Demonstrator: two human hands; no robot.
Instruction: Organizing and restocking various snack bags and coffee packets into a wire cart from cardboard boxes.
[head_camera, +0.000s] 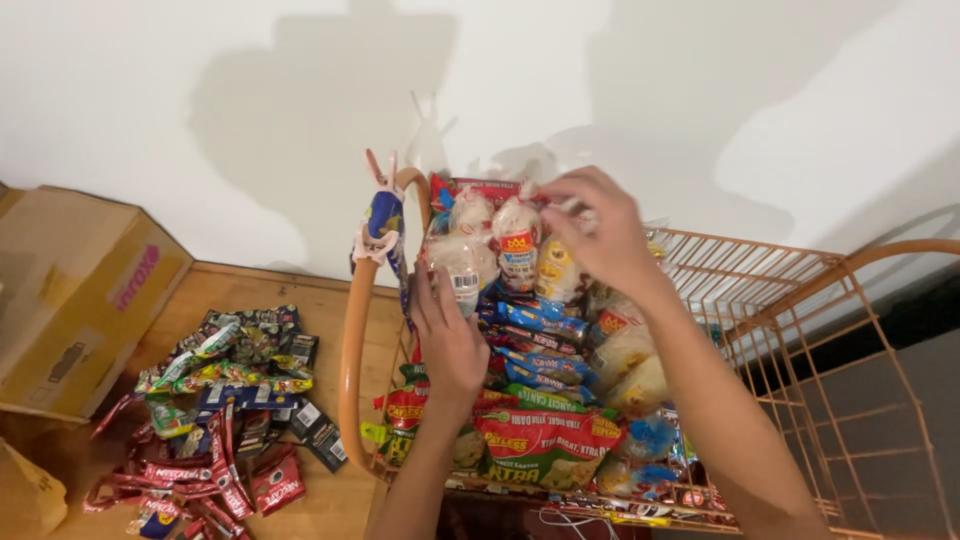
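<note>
Right hand (598, 232) blurred, fingers pinched on top of clear snack bag (518, 245) with yellow-red label; grasp seems closed on its knot. Left hand (447, 335) seen from back, fingers stretched, resting flat against packets; nothing gripped. Orange wire rack (800, 330) cut off at right and bottom edge. Rack holds hanging bags at top, blue packets (540, 325) in middle, red-green packets (545, 445) lower. Loose sachets (225, 400) on wooden floor, beside cardboard box (75, 290).

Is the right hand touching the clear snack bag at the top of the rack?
Touching. The head view shows the right hand with fingertips pinched on the clear snack bag.
</note>
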